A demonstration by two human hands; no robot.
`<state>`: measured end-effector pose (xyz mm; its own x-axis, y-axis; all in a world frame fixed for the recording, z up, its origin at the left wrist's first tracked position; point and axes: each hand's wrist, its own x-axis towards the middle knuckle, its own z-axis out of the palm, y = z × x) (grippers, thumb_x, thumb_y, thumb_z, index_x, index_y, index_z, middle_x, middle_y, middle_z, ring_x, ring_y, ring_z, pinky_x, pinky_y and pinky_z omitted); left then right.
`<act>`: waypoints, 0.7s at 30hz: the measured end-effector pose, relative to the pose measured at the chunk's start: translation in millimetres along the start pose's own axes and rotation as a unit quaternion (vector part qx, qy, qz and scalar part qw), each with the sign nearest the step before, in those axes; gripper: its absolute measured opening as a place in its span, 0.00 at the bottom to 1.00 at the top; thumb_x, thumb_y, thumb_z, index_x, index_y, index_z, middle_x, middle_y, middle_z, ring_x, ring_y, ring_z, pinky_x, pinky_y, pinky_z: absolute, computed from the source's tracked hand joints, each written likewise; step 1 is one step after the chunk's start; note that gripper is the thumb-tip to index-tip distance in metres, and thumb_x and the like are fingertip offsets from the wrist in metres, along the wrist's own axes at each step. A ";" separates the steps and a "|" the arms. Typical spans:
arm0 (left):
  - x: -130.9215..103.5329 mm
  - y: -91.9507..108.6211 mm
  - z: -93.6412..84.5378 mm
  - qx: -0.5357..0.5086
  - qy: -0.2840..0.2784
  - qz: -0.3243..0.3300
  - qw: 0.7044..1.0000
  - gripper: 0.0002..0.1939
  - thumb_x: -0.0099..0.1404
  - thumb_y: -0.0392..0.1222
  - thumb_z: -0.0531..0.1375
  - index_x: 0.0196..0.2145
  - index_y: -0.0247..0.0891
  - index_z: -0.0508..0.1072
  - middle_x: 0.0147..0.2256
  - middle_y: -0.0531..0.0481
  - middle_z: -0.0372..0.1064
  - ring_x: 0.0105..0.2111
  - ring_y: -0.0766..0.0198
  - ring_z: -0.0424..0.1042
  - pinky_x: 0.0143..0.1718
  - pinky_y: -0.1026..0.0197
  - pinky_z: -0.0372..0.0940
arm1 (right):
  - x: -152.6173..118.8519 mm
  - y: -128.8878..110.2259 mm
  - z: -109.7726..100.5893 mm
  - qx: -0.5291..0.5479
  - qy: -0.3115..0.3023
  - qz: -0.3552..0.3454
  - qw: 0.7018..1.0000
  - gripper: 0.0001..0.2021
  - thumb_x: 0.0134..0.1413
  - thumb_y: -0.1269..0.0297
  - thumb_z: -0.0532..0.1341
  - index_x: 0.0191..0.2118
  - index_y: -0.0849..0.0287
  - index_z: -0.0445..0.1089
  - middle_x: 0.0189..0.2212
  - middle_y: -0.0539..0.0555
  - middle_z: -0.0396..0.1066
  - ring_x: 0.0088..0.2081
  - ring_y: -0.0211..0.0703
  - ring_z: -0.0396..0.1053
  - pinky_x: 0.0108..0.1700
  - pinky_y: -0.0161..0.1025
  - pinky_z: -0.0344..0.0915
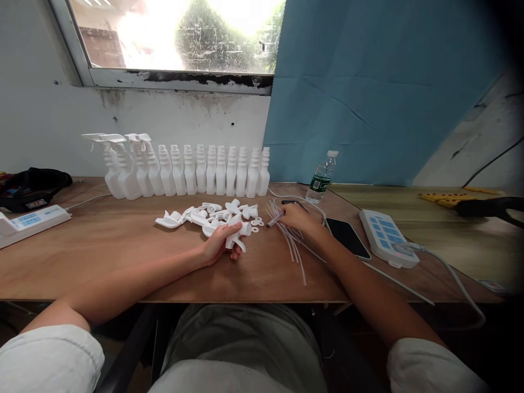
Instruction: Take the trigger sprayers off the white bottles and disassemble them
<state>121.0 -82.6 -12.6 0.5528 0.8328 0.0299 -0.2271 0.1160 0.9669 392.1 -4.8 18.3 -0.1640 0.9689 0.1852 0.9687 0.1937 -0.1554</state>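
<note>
My left hand (pixel 221 244) is closed around a white trigger spray head (pixel 234 236), whose round collar points right. In my right hand (pixel 297 217) is a slim clear pen (pixel 275 219) with a dark end, pointing down and left. Several thin clear dip tubes (pixel 295 248) lie under and beside that hand. Between the hands are small white ring washers (pixel 256 222), flat on the table. A loose pile of white spray heads (pixel 196 214) lies just behind my left hand.
White bottles (pixel 200 172) stand in a row along the wall, several at the left end topped with spray heads. A water bottle (pixel 321 179), a phone (pixel 347 238) and a power strip (pixel 387 238) with cables are at the right. Another power strip (pixel 39 219) lies left.
</note>
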 end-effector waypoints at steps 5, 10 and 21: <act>-0.8 4.2 2.8 -0.030 -0.011 -0.006 0.999 0.22 0.60 0.58 0.58 0.32 0.32 0.67 0.24 0.43 0.71 0.17 0.63 0.68 0.16 0.65 0.57 | -6.7 -15.2 -5.3 0.166 0.031 -0.056 0.984 0.17 0.50 0.52 0.61 0.21 0.59 0.64 0.17 0.50 0.62 0.22 0.36 0.57 0.25 0.34 0.49; -0.3 6.5 -0.9 -0.083 -0.022 -0.024 0.996 0.20 0.60 0.55 0.56 0.33 0.32 0.68 0.24 0.43 0.69 0.17 0.65 0.64 0.15 0.67 0.50 | -21.8 -46.9 -9.9 0.534 -0.080 -0.105 0.835 0.27 0.59 0.38 0.49 0.32 0.60 0.66 0.15 0.43 0.49 0.17 0.31 0.46 0.20 0.32 0.42; 4.0 8.6 -4.5 -0.113 0.016 -0.061 0.992 0.26 0.59 0.64 0.57 0.25 0.34 0.64 0.14 0.57 0.47 0.13 0.75 0.45 0.15 0.70 0.37 | -51.5 -83.8 -9.4 0.605 -0.034 -0.227 0.762 0.12 0.56 0.55 0.63 0.34 0.58 0.63 0.23 0.48 0.69 0.20 0.32 0.59 0.21 0.31 0.51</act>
<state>117.6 -75.8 -5.3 0.5629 0.8211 -0.0947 -0.3367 0.3324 0.8810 321.1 -72.4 30.9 -0.4798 0.7574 0.4429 -0.0656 0.4724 -0.8789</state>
